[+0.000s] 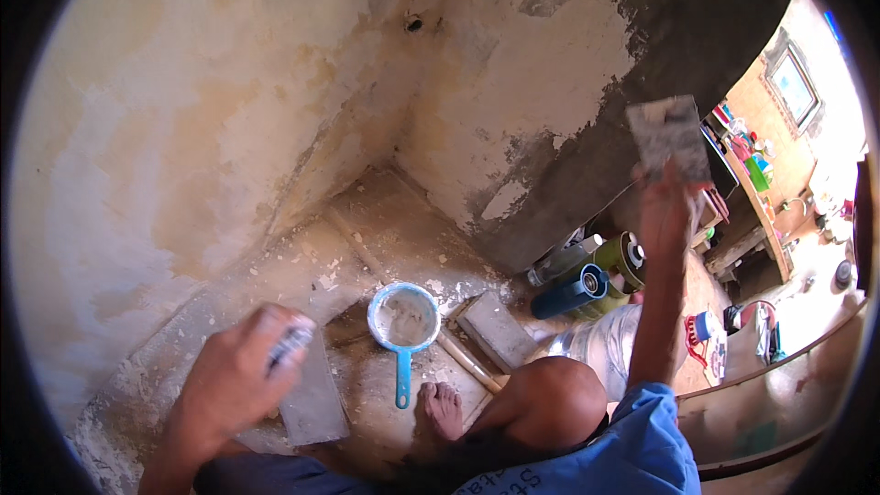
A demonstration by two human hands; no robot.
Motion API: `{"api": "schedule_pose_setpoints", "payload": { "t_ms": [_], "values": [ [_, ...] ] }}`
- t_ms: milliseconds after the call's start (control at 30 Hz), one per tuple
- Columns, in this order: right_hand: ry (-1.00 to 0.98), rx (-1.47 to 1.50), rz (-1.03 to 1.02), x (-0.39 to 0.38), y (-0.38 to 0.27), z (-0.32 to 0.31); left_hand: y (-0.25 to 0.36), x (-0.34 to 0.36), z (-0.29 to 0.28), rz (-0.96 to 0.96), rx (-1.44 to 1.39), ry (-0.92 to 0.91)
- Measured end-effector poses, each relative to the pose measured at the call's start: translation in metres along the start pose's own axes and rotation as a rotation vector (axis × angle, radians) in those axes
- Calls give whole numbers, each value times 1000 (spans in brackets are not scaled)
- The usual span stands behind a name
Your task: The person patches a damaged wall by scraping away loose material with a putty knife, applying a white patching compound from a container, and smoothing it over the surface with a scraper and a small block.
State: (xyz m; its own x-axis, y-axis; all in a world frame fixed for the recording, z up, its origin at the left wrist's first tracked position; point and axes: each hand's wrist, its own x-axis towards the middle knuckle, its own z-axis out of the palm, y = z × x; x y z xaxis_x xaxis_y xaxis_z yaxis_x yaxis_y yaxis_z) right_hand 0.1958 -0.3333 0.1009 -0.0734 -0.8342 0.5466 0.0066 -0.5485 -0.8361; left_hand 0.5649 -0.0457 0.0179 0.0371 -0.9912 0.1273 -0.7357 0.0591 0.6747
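Note:
My left hand (247, 367), at lower left, is closed on a grey, speckled handle (290, 341). A flat grey plate (316, 403) lies beneath it in the picture; I cannot tell whether they are joined. My right hand (671, 188) grips a wide, plaster-smeared scraper blade (665, 128), raised at the dark grey wall patch (683, 18); I cannot tell if it touches the wall. A blue long-handled dipper (403, 391) with whitish material inside rests low in the middle, above my bare foot (442, 411).
Stained, patched walls (183, 110) meet in a corner. A grey block (495, 330), a pale pipe (467, 362), blue (564, 298) and olive (612, 252) cylindrical containers and a large clear jug (605, 339) crowd the lower right. A cluttered wooden shelf (770, 238) stands beyond.

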Motion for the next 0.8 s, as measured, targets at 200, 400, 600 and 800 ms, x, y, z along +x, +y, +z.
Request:
{"api": "schedule_pose_setpoints", "payload": {
  "t_ms": [200, 400, 600, 800],
  "values": [
    [-433, -925, -977, 107, -51, 46, 54, 1, 24, 336, 341, -336],
    [-639, -1450, -1342, 180, -39, 85, 24, 3, 46, 411, 218, -611],
    [-684, -1733, -1647, 225, -13, 88, 24, 12, 40, 421, 146, -684],
    [-523, -2026, -1573, 209, -5, 31, 14, 23, 35, 396, 127, -711]
  ]
}}
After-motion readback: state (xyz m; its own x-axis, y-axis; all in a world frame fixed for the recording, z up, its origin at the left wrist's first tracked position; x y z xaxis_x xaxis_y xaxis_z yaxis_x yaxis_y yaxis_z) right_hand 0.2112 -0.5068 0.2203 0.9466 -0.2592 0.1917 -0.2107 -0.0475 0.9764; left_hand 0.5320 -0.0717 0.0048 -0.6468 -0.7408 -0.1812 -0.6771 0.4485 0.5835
